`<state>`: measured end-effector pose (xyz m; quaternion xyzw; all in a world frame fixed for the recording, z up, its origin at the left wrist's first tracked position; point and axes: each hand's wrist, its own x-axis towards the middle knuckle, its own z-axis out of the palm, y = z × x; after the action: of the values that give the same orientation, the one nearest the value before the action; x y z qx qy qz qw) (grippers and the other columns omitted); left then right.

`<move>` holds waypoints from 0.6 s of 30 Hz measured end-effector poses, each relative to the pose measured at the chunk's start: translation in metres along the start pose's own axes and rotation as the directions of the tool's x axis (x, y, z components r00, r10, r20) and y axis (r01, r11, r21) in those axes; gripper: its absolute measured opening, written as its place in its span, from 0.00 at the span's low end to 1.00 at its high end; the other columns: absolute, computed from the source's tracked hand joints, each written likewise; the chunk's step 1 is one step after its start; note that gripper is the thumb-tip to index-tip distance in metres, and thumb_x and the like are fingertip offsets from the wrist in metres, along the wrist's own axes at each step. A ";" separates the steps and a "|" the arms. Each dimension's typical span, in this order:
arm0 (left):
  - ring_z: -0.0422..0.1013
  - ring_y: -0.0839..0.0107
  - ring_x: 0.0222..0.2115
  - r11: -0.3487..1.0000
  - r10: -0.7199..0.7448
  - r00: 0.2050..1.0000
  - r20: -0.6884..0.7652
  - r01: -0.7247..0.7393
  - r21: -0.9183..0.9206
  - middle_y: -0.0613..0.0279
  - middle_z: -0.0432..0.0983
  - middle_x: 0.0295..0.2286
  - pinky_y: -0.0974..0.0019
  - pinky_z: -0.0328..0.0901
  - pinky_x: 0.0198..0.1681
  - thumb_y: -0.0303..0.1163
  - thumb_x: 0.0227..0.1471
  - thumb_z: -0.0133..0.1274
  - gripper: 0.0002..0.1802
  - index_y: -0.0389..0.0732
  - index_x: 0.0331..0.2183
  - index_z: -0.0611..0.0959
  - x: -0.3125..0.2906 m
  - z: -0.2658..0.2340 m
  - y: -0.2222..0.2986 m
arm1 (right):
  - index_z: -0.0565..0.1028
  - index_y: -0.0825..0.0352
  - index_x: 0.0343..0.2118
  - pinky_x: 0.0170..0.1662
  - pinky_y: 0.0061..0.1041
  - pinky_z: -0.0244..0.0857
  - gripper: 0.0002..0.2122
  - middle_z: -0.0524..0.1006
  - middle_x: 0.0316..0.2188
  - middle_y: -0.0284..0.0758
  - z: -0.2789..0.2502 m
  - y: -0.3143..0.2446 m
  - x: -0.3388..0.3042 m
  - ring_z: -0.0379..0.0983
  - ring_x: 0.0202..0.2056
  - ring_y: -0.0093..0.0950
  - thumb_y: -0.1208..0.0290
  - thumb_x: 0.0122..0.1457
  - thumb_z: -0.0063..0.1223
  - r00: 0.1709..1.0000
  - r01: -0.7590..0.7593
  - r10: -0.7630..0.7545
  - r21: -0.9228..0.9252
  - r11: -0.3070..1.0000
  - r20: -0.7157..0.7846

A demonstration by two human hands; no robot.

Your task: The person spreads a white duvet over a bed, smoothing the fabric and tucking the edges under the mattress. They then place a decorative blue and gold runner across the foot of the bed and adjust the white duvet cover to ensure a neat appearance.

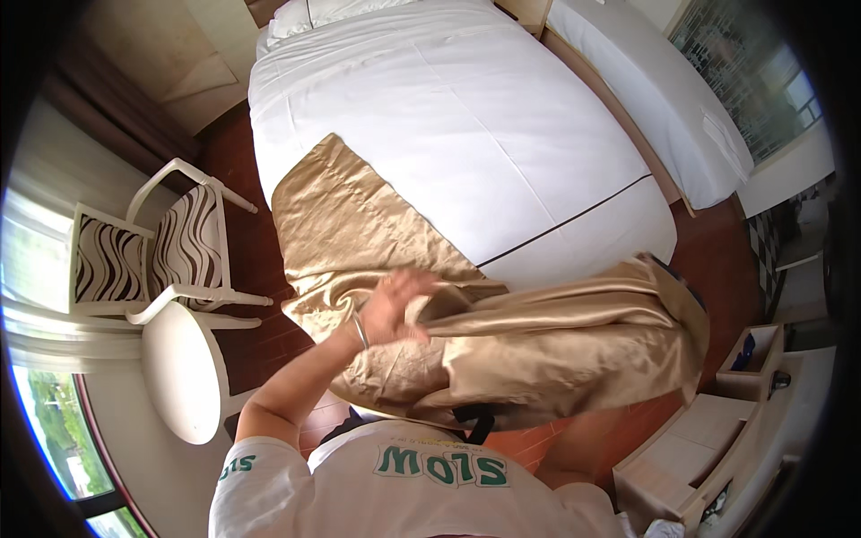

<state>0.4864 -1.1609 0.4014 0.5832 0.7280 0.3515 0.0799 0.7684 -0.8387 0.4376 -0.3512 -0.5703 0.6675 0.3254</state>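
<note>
A shiny gold satin bed runner [556, 359] lies partly across the foot of the bed, and its right part hangs lifted and bunched in folds in front of me. On the left, its corner rests flat on the white bedding [430, 143]. My left hand [395, 309], with a bracelet at the wrist, is over the middle of the runner, slightly blurred, fingers apart. My right forearm rises beneath the raised right part, whose cloth covers the hand, so its grip is hidden.
A striped armchair [184, 242] and a round white table [184, 372] stand at the left by the window. Along the right, a white-covered bench seat [655, 99] runs beside the bed. A pale cabinet [686, 444] with an open drawer [752, 359] is near right.
</note>
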 end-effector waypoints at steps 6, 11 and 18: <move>0.34 0.54 0.57 0.853 -0.465 0.634 0.618 0.134 0.505 0.60 0.36 0.56 0.37 0.32 0.52 0.61 0.24 0.57 0.58 0.61 0.55 0.44 -0.110 0.089 0.008 | 0.53 0.64 0.53 0.41 0.27 0.60 0.37 0.60 0.48 0.40 -0.133 -0.030 -0.058 0.62 0.44 0.30 0.68 0.39 0.59 0.897 0.060 -0.077 -0.052 0.997 -0.435; 0.39 0.58 0.56 0.937 -0.233 0.681 0.695 -0.033 0.347 0.60 0.48 0.53 0.40 0.32 0.53 0.54 0.32 0.54 0.35 0.59 0.46 0.67 -0.156 0.110 -0.020 | 0.53 0.64 0.53 0.39 0.28 0.61 0.36 0.61 0.47 0.39 -0.172 -0.073 -0.137 0.62 0.43 0.30 0.67 0.40 0.59 0.773 0.080 -0.148 -0.137 0.987 -0.617; 0.66 0.59 0.37 0.911 -0.353 0.816 0.457 0.412 -0.031 0.58 0.72 0.29 0.56 0.57 0.43 0.32 0.38 0.47 0.10 0.48 0.30 0.74 -0.280 0.115 -0.058 | 0.53 0.64 0.53 0.38 0.29 0.61 0.35 0.62 0.45 0.39 -0.204 -0.078 -0.197 0.63 0.42 0.30 0.67 0.41 0.59 0.680 -0.056 -0.060 -0.133 0.990 -0.731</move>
<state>0.5871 -1.3707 0.1987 0.4825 0.7688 0.2328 0.3493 1.0494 -0.8841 0.5127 -0.6106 -0.4397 0.4277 0.5009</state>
